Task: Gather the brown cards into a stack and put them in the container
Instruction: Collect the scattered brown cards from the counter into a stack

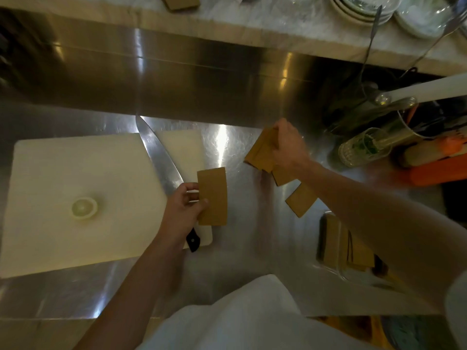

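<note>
My left hand [182, 203] grips a small stack of brown cards [212, 196] by its left edge, above the right end of the cutting board. Over the steel counter my right hand [288, 145] is closed on a fanned bunch of brown cards [260, 154]. Two more brown cards lie loose on the counter under my right forearm, one [283, 176] partly hidden by the wrist, the other [300, 200] nearer me. A clear container [338, 245] at the right, partly hidden by my arm, holds upright brown cards.
A white cutting board [75, 198] carries a large knife [161, 160] and a round pale food piece [84, 207]. Bottles, a glass [364, 146] and orange items crowd the right. Plates and another brown card stack [180, 2] sit on the far shelf.
</note>
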